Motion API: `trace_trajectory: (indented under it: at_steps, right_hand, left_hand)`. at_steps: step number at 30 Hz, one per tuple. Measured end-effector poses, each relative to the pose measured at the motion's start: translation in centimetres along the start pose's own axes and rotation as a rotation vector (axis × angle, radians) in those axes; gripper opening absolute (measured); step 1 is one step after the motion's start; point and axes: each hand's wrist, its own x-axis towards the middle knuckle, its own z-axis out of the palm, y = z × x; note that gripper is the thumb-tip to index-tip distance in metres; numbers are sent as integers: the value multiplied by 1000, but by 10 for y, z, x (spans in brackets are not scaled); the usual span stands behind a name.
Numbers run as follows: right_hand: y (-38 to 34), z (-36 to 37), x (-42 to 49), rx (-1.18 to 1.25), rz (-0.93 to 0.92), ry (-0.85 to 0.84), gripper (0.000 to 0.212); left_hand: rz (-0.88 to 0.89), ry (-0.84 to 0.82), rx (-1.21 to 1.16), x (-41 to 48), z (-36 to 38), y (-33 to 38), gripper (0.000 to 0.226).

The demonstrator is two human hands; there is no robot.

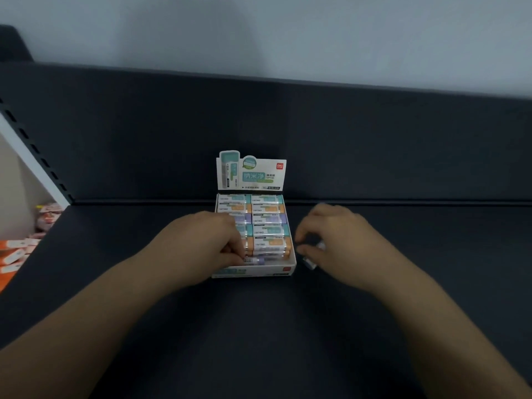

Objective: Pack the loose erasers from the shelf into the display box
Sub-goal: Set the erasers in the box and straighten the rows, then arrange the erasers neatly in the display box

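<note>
Fingers of L hand (201, 243) pinch purple eraser (254, 260) in box (259, 271), R hand (339, 240) grips 2nd eraser (311, 262), blurred, half-hidden

Dark shelf (259, 326) stands against a pale grey wall (288, 33).

Dark shelf (259, 326) carries display box (253, 271) near back; loose eraser (310, 262) just beside box's right.

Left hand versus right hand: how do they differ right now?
The left hand is over the front left of the display box; the right hand is outside it, over the shelf on its right. The left hand pinches a purple eraser in the box's front row; the right hand curls round a blurred loose eraser on the shelf. Both are palm down.
</note>
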Motion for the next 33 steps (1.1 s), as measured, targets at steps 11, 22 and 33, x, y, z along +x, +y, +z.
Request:
trace_trajectory:
  at_steps: [11,22,33]
  right_hand:
    - [-43,6,27,-3,-186,-207,20]
    - [-48,0,32,-93,-227,-197,15]
    - [-27,2,14,367,-346,54,10]
  left_hand:
    - [-2,31,-4,-2,1,3,13]
    - [-3,64,-47,-4,0,0,17]
    - [33,60,-328,-9,-9,-4,22]
